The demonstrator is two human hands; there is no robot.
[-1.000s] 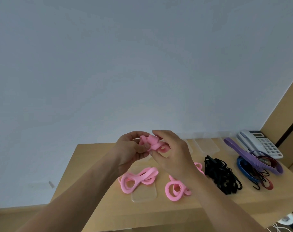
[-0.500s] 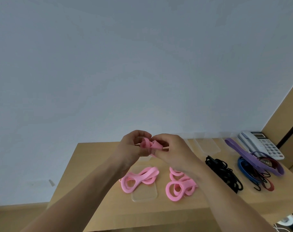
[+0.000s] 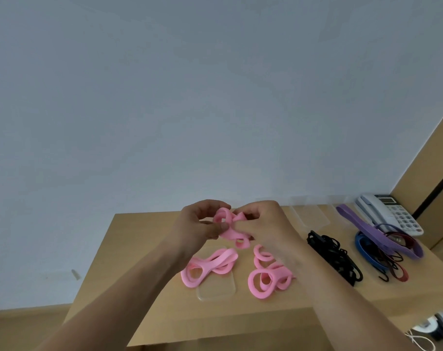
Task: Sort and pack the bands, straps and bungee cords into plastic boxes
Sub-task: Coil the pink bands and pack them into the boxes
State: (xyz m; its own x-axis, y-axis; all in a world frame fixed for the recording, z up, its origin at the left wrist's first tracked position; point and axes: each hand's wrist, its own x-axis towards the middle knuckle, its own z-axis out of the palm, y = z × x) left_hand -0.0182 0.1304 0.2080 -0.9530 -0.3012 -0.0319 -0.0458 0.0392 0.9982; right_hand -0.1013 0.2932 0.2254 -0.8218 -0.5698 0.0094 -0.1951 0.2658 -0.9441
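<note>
Both hands raised above the table [image 3: 144, 249]. Left hand [image 3: 197, 224] and right hand [image 3: 260, 224] each pinch the same pink band [image 3: 230, 230], twisted into loops between them. Just below the grip lie a folded pink band [image 3: 207, 268] and a pink heap [image 3: 267, 277]; a clear lid [image 3: 215, 287] sits under the former.

Risk, as judged: the elastic coil springs open if either pinch slackens, and could drop onto the sorted pinks.

Against half a second earlier: more band shows, with a loop now hanging beneath the fingers.

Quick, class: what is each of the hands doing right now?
Left hand: closed, pinching the pink band.
Right hand: closed, gripping the same pink band.
</note>
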